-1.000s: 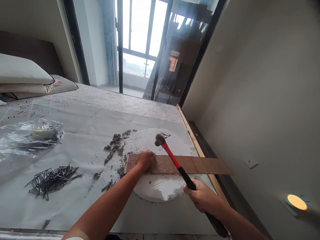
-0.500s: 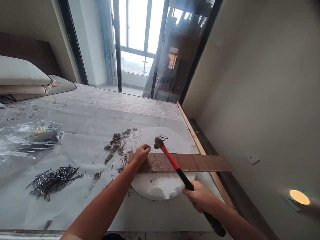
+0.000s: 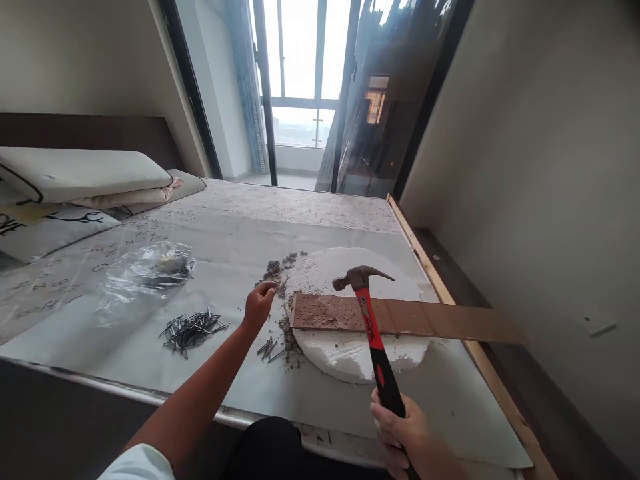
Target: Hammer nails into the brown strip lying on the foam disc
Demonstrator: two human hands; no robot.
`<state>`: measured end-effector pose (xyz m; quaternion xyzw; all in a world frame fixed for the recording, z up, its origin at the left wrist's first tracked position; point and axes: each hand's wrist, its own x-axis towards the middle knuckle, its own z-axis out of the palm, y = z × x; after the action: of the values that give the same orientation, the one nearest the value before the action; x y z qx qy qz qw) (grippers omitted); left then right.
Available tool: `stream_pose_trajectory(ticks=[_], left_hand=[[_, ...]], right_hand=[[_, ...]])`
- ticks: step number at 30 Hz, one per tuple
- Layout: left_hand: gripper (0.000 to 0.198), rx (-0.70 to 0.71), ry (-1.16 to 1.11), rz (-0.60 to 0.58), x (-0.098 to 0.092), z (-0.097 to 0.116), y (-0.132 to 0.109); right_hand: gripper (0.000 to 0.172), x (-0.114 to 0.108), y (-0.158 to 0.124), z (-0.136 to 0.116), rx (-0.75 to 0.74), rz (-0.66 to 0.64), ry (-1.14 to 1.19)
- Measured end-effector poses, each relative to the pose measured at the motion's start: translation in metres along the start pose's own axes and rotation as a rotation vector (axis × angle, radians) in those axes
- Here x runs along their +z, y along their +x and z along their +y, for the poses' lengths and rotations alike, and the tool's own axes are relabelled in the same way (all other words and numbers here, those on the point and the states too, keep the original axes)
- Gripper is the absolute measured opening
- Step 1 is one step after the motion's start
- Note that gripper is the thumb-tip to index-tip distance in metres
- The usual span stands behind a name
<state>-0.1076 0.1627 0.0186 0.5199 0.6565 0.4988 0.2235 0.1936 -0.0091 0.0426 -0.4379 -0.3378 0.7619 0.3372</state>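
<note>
My right hand (image 3: 404, 433) grips the black and red handle of a claw hammer (image 3: 371, 320); its steel head hangs above a long brown board (image 3: 405, 317) dotted with small holes. The board lies across a round white foam slab (image 3: 350, 267) on the bed. My left hand (image 3: 259, 303) hovers left of the board, fingers loosely curled, over grey rubble bits (image 3: 276, 270) and a few loose nails (image 3: 267, 348). I cannot tell whether it pinches anything.
A pile of dark nails (image 3: 191, 329) lies on the paper-covered mattress (image 3: 150, 360), with a clear plastic bag (image 3: 147, 275) behind it. Pillows (image 3: 85, 175) sit at the far left. A wooden strip (image 3: 425, 257) edges the bed's right side, beside the wall.
My left hand has left the board and moved left over the rubble. The hammer has lifted off the board and stands more upright. My head has shifted back and left.
</note>
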Motion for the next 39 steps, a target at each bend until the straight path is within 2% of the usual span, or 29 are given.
stream_pose_trajectory(ticks=[1, 3, 6, 8, 10, 15, 18, 20, 23, 25, 27, 30, 32, 35, 39], left_hand=[[0.032, -0.019, 0.114, -0.004, -0.014, -0.013, -0.008], [0.029, -0.020, 0.339, -0.099, -0.036, -0.039, -0.027], [0.021, 0.052, 0.584, -0.320, -0.047, -0.066, -0.053], [0.020, 0.049, 0.722, -0.400, -0.043, -0.074, -0.065], [0.023, -0.032, 0.828, -0.431, -0.036, -0.076, -0.072], [0.024, -0.267, 0.911, -0.403, -0.019, -0.072, -0.068], [0.015, -0.322, 0.881, -0.385, -0.013, -0.068, -0.060], [0.014, -0.307, 0.870, -0.377, -0.012, -0.065, -0.056], [0.015, -0.301, 0.736, -0.332, -0.015, -0.054, -0.051], [0.015, -0.354, 0.476, -0.319, -0.019, -0.039, -0.050], [0.019, -0.393, 0.172, -0.347, -0.021, -0.019, -0.049], [0.034, -0.330, -0.135, -0.369, -0.016, 0.021, -0.047], [0.040, -0.243, -0.242, -0.346, 0.000, 0.047, -0.046], [0.042, -0.103, -0.335, -0.319, 0.039, 0.077, -0.041], [0.043, 0.017, -0.226, -0.273, 0.100, 0.091, -0.032]], right_hand=[[0.052, 0.007, 0.000, -0.001, 0.002, -0.015, 0.026], [0.052, 0.020, 0.001, -0.005, 0.006, -0.030, 0.060], [0.052, 0.032, 0.005, -0.006, -0.020, -0.032, 0.073], [0.053, 0.033, 0.009, 0.000, -0.037, -0.022, 0.058], [0.055, 0.030, 0.012, 0.011, -0.046, -0.001, 0.048], [0.056, 0.015, 0.018, 0.025, -0.062, 0.003, 0.060], [0.053, 0.005, 0.017, 0.021, -0.071, -0.008, 0.063], [0.055, -0.001, 0.015, 0.019, -0.085, 0.016, 0.073], [0.055, -0.011, 0.011, 0.018, -0.090, 0.053, 0.076], [0.054, -0.018, 0.007, 0.018, -0.081, 0.056, 0.074], [0.054, -0.024, 0.002, 0.017, -0.079, 0.048, 0.079], [0.055, -0.030, -0.004, 0.016, -0.071, 0.065, 0.093], [0.056, -0.032, -0.006, 0.014, -0.059, 0.075, 0.096], [0.056, -0.034, -0.008, 0.011, -0.061, 0.065, 0.107], [0.057, -0.035, -0.009, 0.008, -0.084, 0.035, 0.132]])
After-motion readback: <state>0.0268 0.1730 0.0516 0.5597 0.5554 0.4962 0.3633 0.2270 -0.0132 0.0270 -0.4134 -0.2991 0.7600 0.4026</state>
